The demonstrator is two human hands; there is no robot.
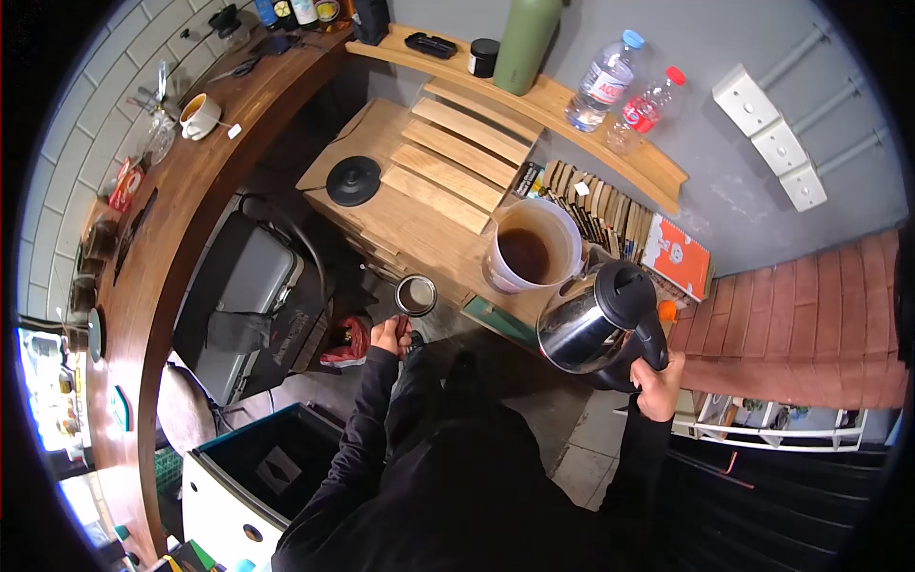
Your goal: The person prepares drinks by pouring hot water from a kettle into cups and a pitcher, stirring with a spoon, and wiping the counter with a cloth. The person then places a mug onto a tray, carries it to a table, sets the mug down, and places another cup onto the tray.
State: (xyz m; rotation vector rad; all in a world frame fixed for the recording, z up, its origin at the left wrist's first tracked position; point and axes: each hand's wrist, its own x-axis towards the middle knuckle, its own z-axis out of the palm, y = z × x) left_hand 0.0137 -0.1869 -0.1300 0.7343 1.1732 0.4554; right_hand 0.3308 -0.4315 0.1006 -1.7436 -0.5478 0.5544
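My right hand (658, 383) grips the black handle of an electric kettle (583, 329), which has a shiny metal body and a closed black lid. Just beyond the kettle, on the wooden cabinet top, stands a translucent plastic pitcher (566, 229) with dark brown liquid (524, 255) inside. My left hand (389, 336) is closed on a small round metal-rimmed utensil (416, 296) that looks like a strainer; it is held over the floor, left of the pitcher and apart from it. Its pale inside shows, but its handle is mostly hidden by my fingers.
A black round kettle base (354, 181) and wooden slats (453, 153) lie on the cabinet top (381, 129). Books (610, 210) stand behind the pitcher. Bottles (606, 81) line the wall shelf (562, 105). A curved wooden counter (181, 219) and an open bin (276, 467) are left.
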